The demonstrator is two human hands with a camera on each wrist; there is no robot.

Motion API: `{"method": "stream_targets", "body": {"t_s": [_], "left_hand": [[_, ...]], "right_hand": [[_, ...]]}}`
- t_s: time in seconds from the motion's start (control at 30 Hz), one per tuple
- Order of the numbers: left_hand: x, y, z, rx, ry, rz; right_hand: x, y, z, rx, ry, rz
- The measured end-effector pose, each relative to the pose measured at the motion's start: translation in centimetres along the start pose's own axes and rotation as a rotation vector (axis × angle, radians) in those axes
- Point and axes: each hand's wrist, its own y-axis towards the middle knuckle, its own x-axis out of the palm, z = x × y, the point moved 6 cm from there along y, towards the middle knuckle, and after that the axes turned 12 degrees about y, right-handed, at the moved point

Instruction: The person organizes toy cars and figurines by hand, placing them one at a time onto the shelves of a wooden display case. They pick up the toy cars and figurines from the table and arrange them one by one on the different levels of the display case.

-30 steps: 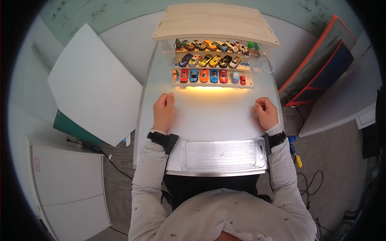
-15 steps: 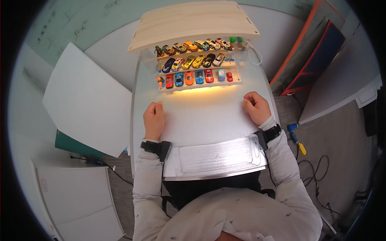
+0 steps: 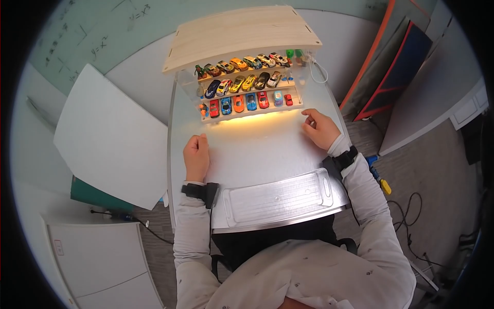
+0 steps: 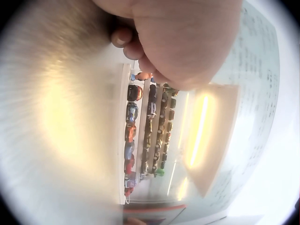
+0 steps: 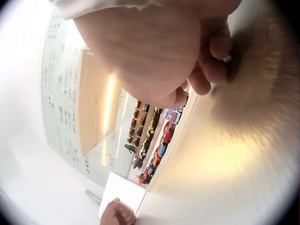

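Observation:
My left hand [image 3: 196,158] rests on the metal tabletop, left of a lit display case, its fingers loosely curled and holding nothing. Over the table's right side is my right hand [image 3: 321,130], empty, fingers bent and pointing at the case's front right corner. Toy cars stand on the case's three stepped shelves; the bottom row has a red car [image 3: 214,108], an orange car [image 3: 238,104] and a small red car [image 3: 288,100] at its right end. In the right wrist view, a light purple and blue toy vehicle [image 5: 172,115] appears just beyond my fingertips.
The case's wooden top [image 3: 242,38] overhangs the shelves. A clear plastic tray [image 3: 278,200] lies at the table's near edge, between my forearms. A white cable [image 3: 320,72] hangs by the case's right side. White panels stand left of the table, dark orange-edged boards to the right.
My right hand has moved forward and inward toward the case's right front corner, its fingers loosening. My left hand stays in place on the table. The head view has shifted and tilted.

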Motion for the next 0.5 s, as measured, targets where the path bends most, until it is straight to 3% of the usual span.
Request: {"method": "stream_targets", "body": {"t_s": [0.2,0.4,0.5], "left_hand": [[-0.1,0.0,0.4,-0.022,0.021,-0.021],[-0.1,0.1,0.8,-0.016,0.047,-0.027],[0.2,0.2,0.2,-0.024,0.049,-0.042]], "right_hand": [[1.1,4.3,-1.6,-0.004,-0.150,-0.066],[2.7,6.8,-0.7,-0.002,-0.390,-0.003],[2.6,6.5,-0.6,-0.014,-0.307,-0.015]]}}
